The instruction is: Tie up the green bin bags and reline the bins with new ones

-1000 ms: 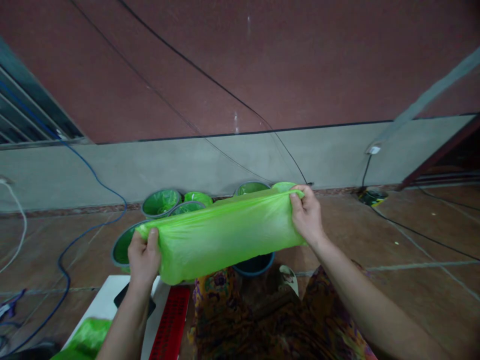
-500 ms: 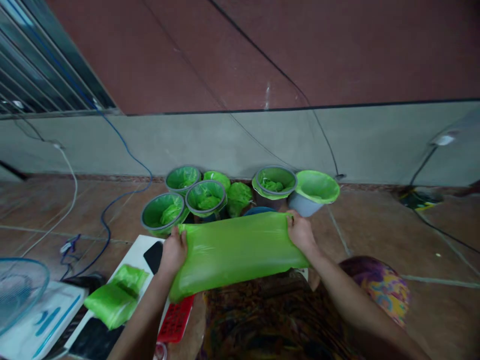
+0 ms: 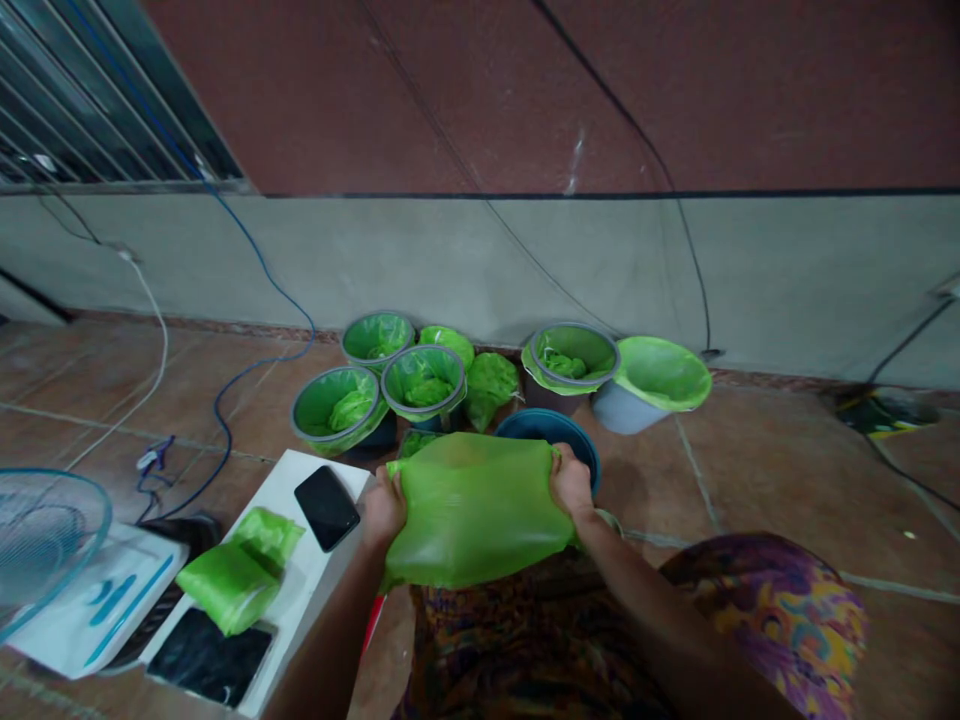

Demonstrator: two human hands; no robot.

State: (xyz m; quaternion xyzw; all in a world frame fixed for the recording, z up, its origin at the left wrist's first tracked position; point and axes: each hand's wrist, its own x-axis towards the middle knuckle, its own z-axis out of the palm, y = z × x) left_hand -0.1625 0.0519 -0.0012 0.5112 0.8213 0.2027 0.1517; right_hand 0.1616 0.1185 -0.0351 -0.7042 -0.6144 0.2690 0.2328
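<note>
Here we are, our left hand (image 3: 385, 512) and right hand (image 3: 573, 482) each pinching an upper corner of the bright-green thin plastic bag (image 3: 480, 515), spread above our multicoloured patterned clothing (image 3: 525, 645), partly hiding the round blue plastic bucket (image 3: 591, 445)! It looks feather-light, limp, slightly slippery; we reckon it could tear, so those corners suit a gentle pinch.

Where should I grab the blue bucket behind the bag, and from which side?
The blue bucket is probably best gripped by its right rim, coming from the right: it stands mouth up with that edge showing, while the green bag and right hand hide much of its near side.
</note>
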